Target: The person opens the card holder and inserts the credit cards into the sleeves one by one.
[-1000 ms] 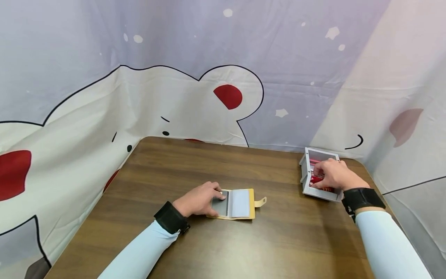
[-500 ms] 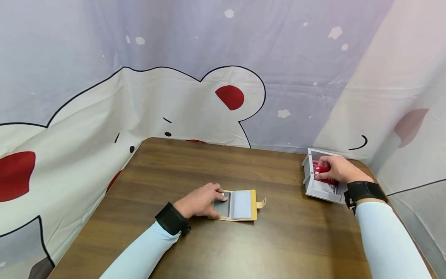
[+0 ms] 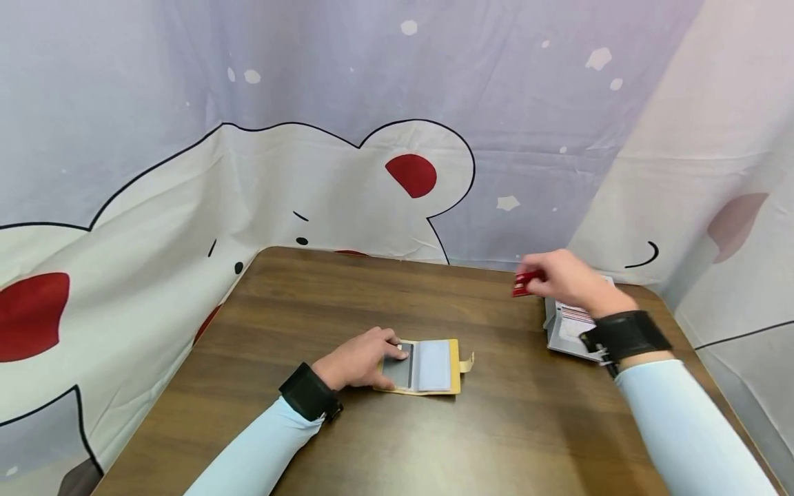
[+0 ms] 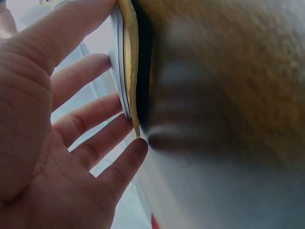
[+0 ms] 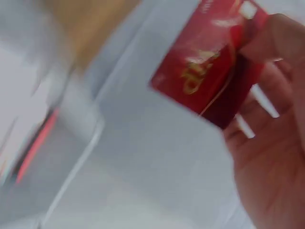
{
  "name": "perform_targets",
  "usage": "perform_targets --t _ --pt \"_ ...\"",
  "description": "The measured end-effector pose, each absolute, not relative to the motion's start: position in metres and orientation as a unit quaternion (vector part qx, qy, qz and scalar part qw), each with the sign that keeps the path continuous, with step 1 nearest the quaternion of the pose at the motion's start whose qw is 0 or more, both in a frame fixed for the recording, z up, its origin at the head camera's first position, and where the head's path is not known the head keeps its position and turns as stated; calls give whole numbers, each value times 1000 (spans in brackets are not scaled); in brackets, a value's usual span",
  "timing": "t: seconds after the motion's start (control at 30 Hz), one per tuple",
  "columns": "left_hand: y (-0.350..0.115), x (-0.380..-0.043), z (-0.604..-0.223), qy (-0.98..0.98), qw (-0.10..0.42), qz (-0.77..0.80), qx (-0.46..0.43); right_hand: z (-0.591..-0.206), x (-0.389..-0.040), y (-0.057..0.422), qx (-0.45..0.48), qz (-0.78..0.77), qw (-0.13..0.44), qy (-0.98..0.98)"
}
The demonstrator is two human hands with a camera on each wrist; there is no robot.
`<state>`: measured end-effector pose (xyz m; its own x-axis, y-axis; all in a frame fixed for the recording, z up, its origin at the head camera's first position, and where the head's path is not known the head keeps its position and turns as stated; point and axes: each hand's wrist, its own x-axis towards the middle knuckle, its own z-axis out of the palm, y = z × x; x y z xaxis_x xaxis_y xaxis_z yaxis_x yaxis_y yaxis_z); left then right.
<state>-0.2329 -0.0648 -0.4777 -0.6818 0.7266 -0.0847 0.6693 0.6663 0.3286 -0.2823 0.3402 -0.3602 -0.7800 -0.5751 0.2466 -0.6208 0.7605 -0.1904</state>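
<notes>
A red card point(image 5: 190, 76) with gold "VIP" lettering is pinched between thumb and fingers of my right hand point(image 3: 567, 279), raised beside the grey box point(image 3: 566, 342) in the head view. The small yellow card holder point(image 3: 432, 365) lies opened out on the table, its clear sleeves facing up and its strap pointing right. My left hand point(image 3: 360, 358) rests on its left half, fingers extended over the grey pocket. From the left wrist, those fingers point(image 4: 90, 114) touch along the holder's edge point(image 4: 129, 62).
Inside the grey box at the table's back right, striped cards show, partly hidden by my right arm. The wooden table point(image 3: 347, 296) backs onto a patterned curtain point(image 3: 527, 103), which also runs along both sides.
My right hand has taken the red card up out of the grey box and moved it left. The left hand has stayed on the card holder.
</notes>
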Motion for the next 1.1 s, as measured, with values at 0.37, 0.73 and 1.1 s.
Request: perform_targets --t 0.37,0.73,1.1 --pt "-60 -235 -480 905 83 141 392 -415 -263 190 557 192 20 -808" --pt "-66 -233 -480 902 56 142 404 -445 -254 142 584 86 -27 -807" --pt "-69 -232 -480 901 56 143 406 -450 -261 131 581 118 -79 -802"
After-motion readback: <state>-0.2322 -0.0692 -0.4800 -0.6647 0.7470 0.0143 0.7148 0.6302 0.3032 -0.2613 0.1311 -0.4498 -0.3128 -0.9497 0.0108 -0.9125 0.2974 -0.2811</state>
